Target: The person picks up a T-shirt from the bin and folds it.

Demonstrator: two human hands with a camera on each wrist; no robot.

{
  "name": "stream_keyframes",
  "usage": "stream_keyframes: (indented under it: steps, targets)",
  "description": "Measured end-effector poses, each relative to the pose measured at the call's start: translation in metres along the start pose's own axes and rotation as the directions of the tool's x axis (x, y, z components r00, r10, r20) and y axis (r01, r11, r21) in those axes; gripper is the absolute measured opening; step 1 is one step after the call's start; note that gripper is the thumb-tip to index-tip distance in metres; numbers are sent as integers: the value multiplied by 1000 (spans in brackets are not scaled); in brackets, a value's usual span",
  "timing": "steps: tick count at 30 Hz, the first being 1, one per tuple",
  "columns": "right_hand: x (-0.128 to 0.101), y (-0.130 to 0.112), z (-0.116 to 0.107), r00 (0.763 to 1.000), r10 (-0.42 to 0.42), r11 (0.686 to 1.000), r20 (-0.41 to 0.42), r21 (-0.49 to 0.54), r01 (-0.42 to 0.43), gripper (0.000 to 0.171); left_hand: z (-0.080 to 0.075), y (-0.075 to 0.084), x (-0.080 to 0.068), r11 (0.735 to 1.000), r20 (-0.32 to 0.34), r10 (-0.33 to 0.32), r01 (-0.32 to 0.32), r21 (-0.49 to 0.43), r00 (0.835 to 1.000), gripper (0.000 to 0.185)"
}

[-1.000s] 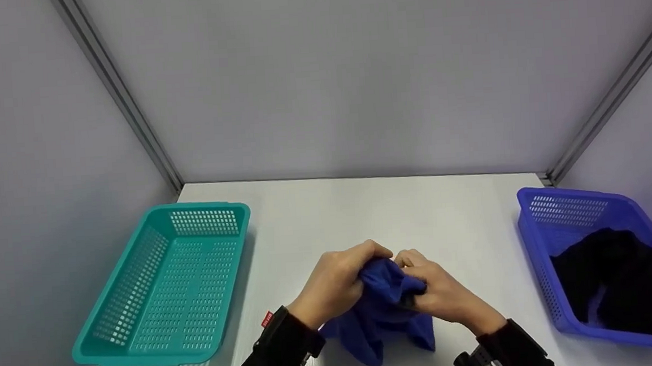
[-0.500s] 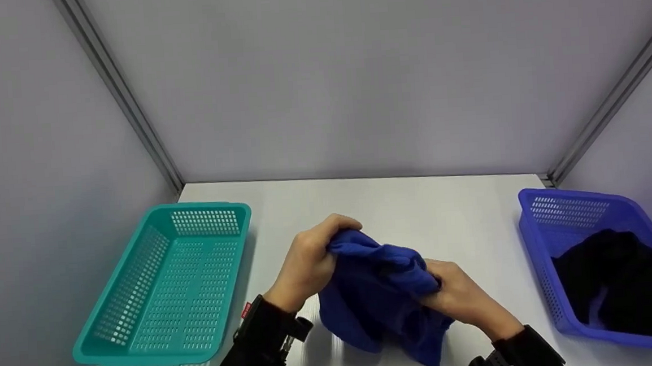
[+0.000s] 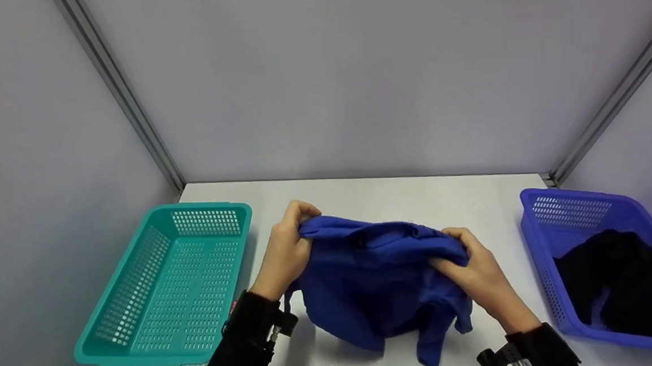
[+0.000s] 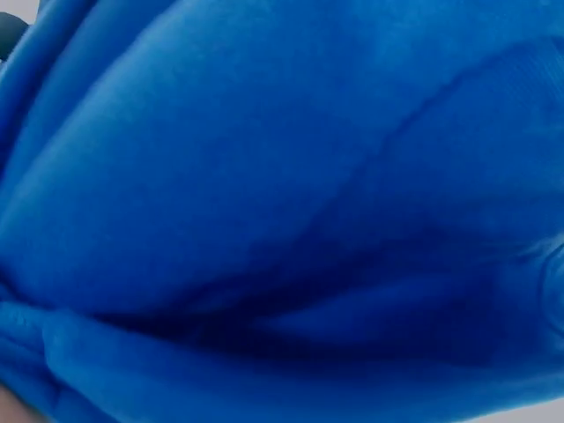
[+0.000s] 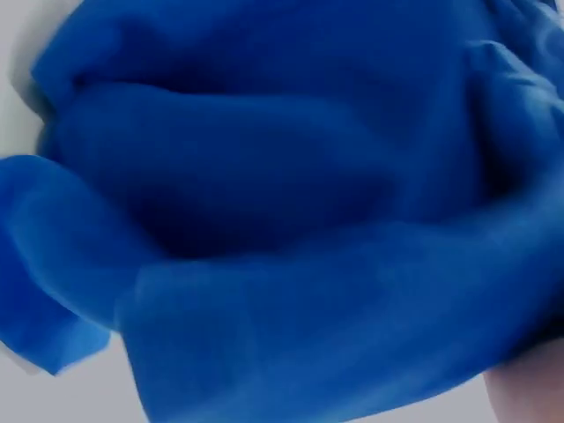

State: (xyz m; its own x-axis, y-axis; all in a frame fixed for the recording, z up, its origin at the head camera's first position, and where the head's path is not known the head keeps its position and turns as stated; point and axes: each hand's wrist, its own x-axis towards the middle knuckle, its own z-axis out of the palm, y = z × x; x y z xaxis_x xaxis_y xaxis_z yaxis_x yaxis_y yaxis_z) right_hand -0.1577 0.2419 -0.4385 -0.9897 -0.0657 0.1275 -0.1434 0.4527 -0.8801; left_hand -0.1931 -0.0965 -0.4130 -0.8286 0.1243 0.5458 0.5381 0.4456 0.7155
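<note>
A blue cloth garment (image 3: pixel 365 277) hangs, bunched and creased, between both hands over the white table (image 3: pixel 327 197). Its kind is hard to tell among the folds. The left hand (image 3: pixel 285 250) pinches its upper left corner between thumb and fingers. At the other end, the right hand (image 3: pixel 478 270) grips the upper right edge, thumb on the near side. Loose flaps dangle below, close to the tabletop. Blue fabric (image 4: pixel 264 176) with a curved seam fills the left wrist view. In the right wrist view, the folded fabric (image 5: pixel 291 317) covers most of the frame.
A teal perforated basket (image 3: pixel 230 285) with nothing in it stands on the left of the table. On the right, a purple-blue basket (image 3: pixel 541 283) holds black cloth (image 3: pixel 621 284). Grey panels (image 3: pixel 353 79) enclose the back and sides.
The hands have moved apart, the left going leftward and up, the right going rightward. The blue garment, a tight bundle before, is now spread wider between them.
</note>
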Motion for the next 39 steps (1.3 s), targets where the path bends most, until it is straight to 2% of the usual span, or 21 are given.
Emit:
stream_keyframes:
  steps: [3, 5, 10, 11, 13, 15, 17, 19, 20, 22, 24, 26, 29, 31, 32, 33, 34, 35, 37, 38, 39]
  targets:
    - [0, -7, -13, 992, -75, 987, -105, -148, 59, 33, -1, -9, 1, 996, -41, -88, 89, 20, 995, 17]
    - [0, -13, -21, 967, -169, 966, -191, -227, 124, 27, -2, -15, 2, 988, -55, -152, 153, 3, 987, 14]
    - [1, -29, -38, 833, -367, 905, -415, -367, 216, 18, -5, -27, 2, 969, -82, -247, 246, -31, 965, 10]
    - [1, -31, -41, 812, -384, 900, -440, -373, 224, 19, -5, -29, 2, 969, -98, -246, 245, -21, 964, 9]
    - [0, -32, -47, 799, -389, 901, -459, -369, 226, 21, -6, -34, 1, 973, -130, -223, 229, 31, 966, 7]
    - [-1, -27, -51, 818, -368, 904, -442, -378, 202, 24, -4, -39, -1, 976, -140, -184, 198, 94, 973, 8]
    - [-2, -18, -55, 874, -308, 908, -375, -391, 152, 25, -1, -44, -4, 974, -108, -138, 155, 166, 985, 10]
    - [-4, -6, -56, 932, -229, 905, -280, -414, 97, 26, 2, -50, -9, 965, -36, -99, 105, 242, 994, 15]
    - [-5, 1, -57, 951, -195, 900, -238, -428, 78, 25, 3, -53, -11, 958, 4, -91, 86, 272, 996, 18]
    - [-6, 16, -57, 971, -178, 888, -162, -451, 88, 20, 5, -59, -16, 938, 65, -84, 57, 341, 994, 21]
    - [-6, 30, -55, 966, -231, 867, -113, -474, 152, 9, 6, -66, -20, 915, 96, -89, 44, 400, 991, 21]
    - [-5, 43, -52, 934, -345, 830, -99, -497, 254, 10, 7, -72, -23, 899, 95, -97, 46, 435, 991, 16]
    - [-2, 54, -49, 846, -523, 748, -107, -533, 395, 16, 9, -80, -24, 900, 69, -96, 57, 433, 993, 7]
    - [0, 57, -48, 788, -596, 710, -154, -559, 428, 17, 10, -83, -23, 901, 46, -99, 70, 427, 994, 5]
    - [1, 57, -48, 769, -612, 701, -186, -578, 418, 18, 11, -84, -23, 900, 34, -106, 81, 428, 994, 6]
    - [1, 56, -49, 764, -606, 711, -223, -583, 393, 18, 11, -84, -22, 894, 28, -119, 95, 438, 993, 7]
    - [1, 55, -49, 779, -570, 745, -262, -565, 355, 17, 12, -83, -20, 884, 23, -132, 107, 456, 991, 8]
    - [0, 53, -49, 816, -500, 803, -290, -508, 312, 14, 12, -81, -19, 874, 18, -151, 125, 470, 988, 9]
    - [-2, 48, -50, 907, -280, 936, -316, -300, 184, 12, 13, -77, -16, 852, 7, -197, 168, 496, 980, 9]
    - [-2, 46, -50, 937, -154, 981, -314, -159, 108, 14, 14, -74, -14, 846, 6, -219, 187, 499, 976, 9]
    - [-2, 44, -50, 953, -34, 999, -300, -6, 33, 17, 14, -71, -12, 844, 3, -244, 211, 493, 970, 9]
